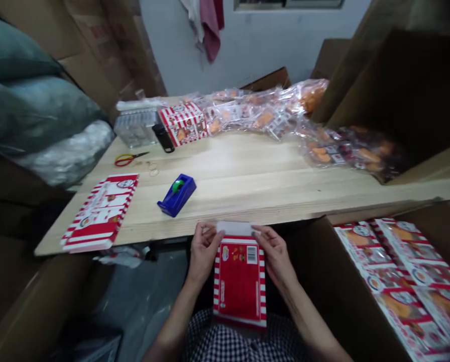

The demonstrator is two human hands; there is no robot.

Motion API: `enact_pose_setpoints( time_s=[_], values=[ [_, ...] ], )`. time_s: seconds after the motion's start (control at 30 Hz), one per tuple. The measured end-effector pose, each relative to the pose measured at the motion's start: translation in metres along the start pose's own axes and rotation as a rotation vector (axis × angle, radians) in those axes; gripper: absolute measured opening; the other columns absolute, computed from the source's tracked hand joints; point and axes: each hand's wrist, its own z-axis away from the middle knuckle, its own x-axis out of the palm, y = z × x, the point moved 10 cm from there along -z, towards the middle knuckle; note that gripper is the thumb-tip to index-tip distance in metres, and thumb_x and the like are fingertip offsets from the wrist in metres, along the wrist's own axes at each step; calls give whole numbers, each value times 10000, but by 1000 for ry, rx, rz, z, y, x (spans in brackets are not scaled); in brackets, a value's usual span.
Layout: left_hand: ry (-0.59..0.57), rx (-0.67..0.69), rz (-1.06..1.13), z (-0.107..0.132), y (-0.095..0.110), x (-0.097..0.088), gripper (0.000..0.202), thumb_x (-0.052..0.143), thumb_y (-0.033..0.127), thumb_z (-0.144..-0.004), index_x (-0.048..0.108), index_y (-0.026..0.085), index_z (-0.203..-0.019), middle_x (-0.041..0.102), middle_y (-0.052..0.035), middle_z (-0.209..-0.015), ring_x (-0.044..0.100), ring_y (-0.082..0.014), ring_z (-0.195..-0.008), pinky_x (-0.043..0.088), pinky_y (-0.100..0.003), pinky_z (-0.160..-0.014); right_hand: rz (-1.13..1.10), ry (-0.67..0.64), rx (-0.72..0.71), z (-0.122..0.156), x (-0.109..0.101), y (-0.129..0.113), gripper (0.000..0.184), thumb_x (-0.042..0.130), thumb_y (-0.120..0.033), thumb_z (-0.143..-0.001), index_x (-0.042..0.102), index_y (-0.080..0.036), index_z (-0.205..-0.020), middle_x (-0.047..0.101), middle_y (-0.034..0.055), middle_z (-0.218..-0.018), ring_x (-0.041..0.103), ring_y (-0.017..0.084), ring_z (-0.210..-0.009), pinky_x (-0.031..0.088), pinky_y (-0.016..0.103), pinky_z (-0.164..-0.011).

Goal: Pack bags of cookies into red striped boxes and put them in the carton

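A red and white striped carton (pixel 240 286) rests on my lap, below the table's front edge, its printed side with a barcode facing up. At its top end a white flap (pixel 234 229) stands out. My left hand (pixel 204 249) pinches the top left corner, thumb on the flap's edge. On the opposite corner, my right hand (pixel 273 249) grips with thumb and fingers closed. The undersides of the fingers are hidden behind the carton.
On the wooden table (pixel 240 176) lie a blue tape dispenser (pixel 178 195), scissors (pixel 129 158), flat striped cartons (pixel 100 213) and many bagged toy-like pieces (pixel 262 118). A cardboard box (pixel 323 271) at right holds several packed cartons (pixel 402 281). Another large box (pixel 409 90) stands at back right.
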Motion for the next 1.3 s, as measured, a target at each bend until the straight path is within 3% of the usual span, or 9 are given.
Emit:
enact_pose_setpoints(
  time_s=[0.17, 0.3, 0.4, 0.5, 0.57, 0.8, 1.0, 1.13, 1.3],
  values=[
    [14, -42, 204, -2, -2, 9, 449, 757, 332, -783, 466, 246, -1114, 722, -11, -886, 677, -149, -657, 532, -265, -653, -196, -18, 135, -4, 7, 0, 382, 808, -222, -754, 640, -290, -1090, 664, 14, -1327, 703, 215, -1036, 563, 358, -880],
    [-22, -155, 306, -6, -15, 16, 387, 745, 328, -783, 556, 219, -1103, 743, -24, -906, 697, -161, -699, 537, -274, -688, -164, -117, 367, -11, 9, 16, 390, 749, -224, -759, 677, -242, -1142, 737, 56, -1192, 724, 261, -999, 559, 404, -905],
    [-100, -239, 296, -8, -23, 22, 305, 722, 304, -777, 668, 185, -1053, 758, -67, -1024, 719, -196, -813, 537, -288, -747, -125, -153, 419, -15, 5, 24, 346, 724, -201, -740, 731, -224, -1085, 771, 67, -1100, 738, 269, -943, 559, 411, -892],
    [-119, -166, 257, -10, -16, 17, 212, 719, 216, -746, 740, 166, -951, 696, -91, -1247, 681, -245, -1056, 518, -308, -882, -65, -157, 360, -16, 2, 23, 318, 741, -197, -715, 768, -212, -1032, 770, 81, -1104, 732, 277, -956, 554, 412, -893],
    [-143, -107, 217, -9, -13, 12, 179, 701, 228, -780, 749, 156, -937, 671, -108, -1291, 647, -271, -1136, 502, -335, -937, -13, -152, 309, -13, 0, 20, 289, 766, -232, -721, 779, -203, -1008, 758, 91, -1138, 717, 290, -1009, 545, 419, -915],
    [-344, -91, -67, 3, -31, 8, 368, 690, 335, -854, 695, 165, -1181, 718, -121, -1197, 690, -257, -1039, 525, -358, -904, 217, -206, 134, -1, -14, 19, 357, 742, -432, -829, 744, -245, -1133, 722, 89, -1226, 697, 265, -1041, 528, 429, -943],
    [-339, -24, -118, 2, -30, 5, 233, 642, 338, -890, 726, 140, -978, 698, -153, -1216, 645, -270, -1150, 490, -395, -981, 392, -244, 11, -6, -20, 15, 260, 717, -440, -847, 781, -228, -982, 761, 84, -1113, 681, 263, -1073, 513, 404, -957],
    [-338, -46, -118, 3, -28, 12, 221, 717, 336, -836, 674, 154, -955, 691, -151, -1214, 668, -258, -1076, 525, -368, -889, 455, -309, -12, -5, -7, 1, 209, 738, -395, -839, 745, -225, -962, 766, 76, -1084, 701, 242, -1002, 539, 378, -890],
    [-266, -32, -184, -1, -21, 15, 238, 716, 370, -830, 668, 166, -943, 720, -85, -1005, 673, -208, -895, 516, -296, -784, 483, -277, -14, -8, 2, -5, 257, 687, -432, -874, 754, -233, -1021, 753, 82, -1151, 719, 249, -919, 565, 358, -775]
  ],
)
